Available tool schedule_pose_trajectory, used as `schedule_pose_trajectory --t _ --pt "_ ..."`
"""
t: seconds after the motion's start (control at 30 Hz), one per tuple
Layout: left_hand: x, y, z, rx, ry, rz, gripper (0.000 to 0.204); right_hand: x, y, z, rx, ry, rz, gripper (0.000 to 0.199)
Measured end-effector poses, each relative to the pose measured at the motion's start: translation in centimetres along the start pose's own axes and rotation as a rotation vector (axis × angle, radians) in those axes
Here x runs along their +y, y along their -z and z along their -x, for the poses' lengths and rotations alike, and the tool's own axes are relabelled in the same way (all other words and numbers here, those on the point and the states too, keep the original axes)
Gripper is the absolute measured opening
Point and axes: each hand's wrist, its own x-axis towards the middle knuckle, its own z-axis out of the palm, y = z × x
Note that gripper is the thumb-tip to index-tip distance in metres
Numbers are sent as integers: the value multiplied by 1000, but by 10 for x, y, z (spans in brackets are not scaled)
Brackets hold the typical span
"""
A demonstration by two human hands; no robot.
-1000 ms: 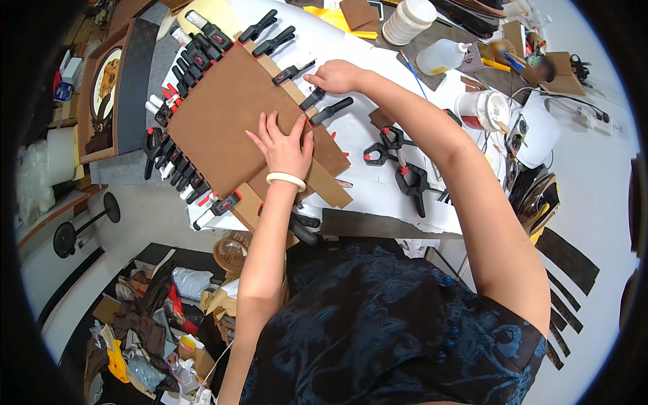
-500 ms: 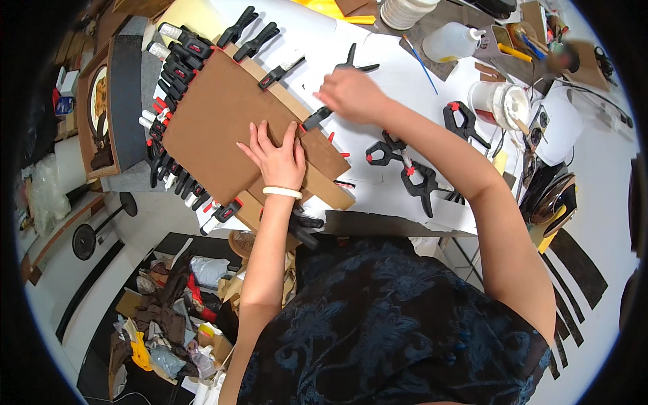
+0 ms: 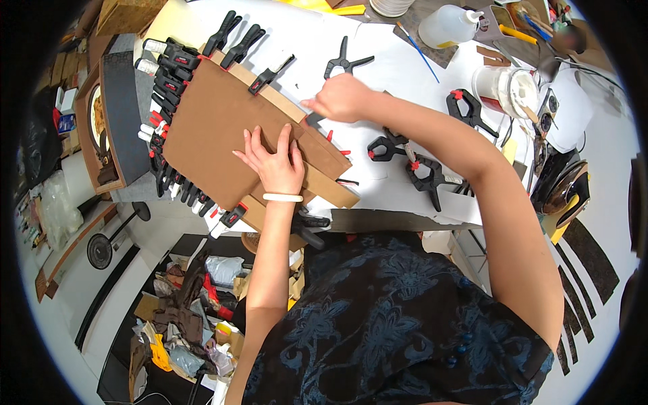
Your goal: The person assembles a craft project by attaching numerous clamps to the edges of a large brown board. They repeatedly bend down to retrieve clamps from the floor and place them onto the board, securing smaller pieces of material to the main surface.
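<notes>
Brown board point(image 3: 223, 128) was ringed by black clamps point(image 3: 169, 74) with red tips, on a white surface point(image 3: 378, 74). White bracelet point(image 3: 283, 198) there; dark blue floral-patterned shirt point(image 3: 398, 331); yellow-capped clear bottle point(image 3: 449, 27).

Dark blue floral short-sleeved top point(image 3: 398, 324), white, perhaps plastic, bangle point(image 3: 283, 198) at left wrist.

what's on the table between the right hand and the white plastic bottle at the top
In the head view, one black spring clamp lies on the white table between the right hand and the white bottle, plus a thin blue-handled brush.
</notes>
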Motion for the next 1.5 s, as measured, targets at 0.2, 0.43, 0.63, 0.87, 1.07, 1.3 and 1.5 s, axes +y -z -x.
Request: schedule_pose_trajectory --t 0.2,0.43,0.63,0.87,1.07,1.3,1.5 --pt "1 1 1 -6 4 -17 40 26 4 21 470 123 335 35" --pt "-5 27 -29 -100 -58 -9 52 -30 -30 -25 318 -164 -461 30" --pt "-27 27 -43 -132 -200 -9 61 -46 -22 -30 542 -220 -316 33" --pt "-18 18 -72 -299 -560 -33 55 -4 50 -117 217 43 -20 63" --pt "-21 3 -87 -318 -629 -72 45 6 39 -133 81 89 -31 74" --pt "-21 -1 -86 -304 -606 -54 35 34 43 -109 241 -41 73 69" --pt "-21 -5 -83 -264 -598 -48 25 33 22 -100 326 -48 5 69"
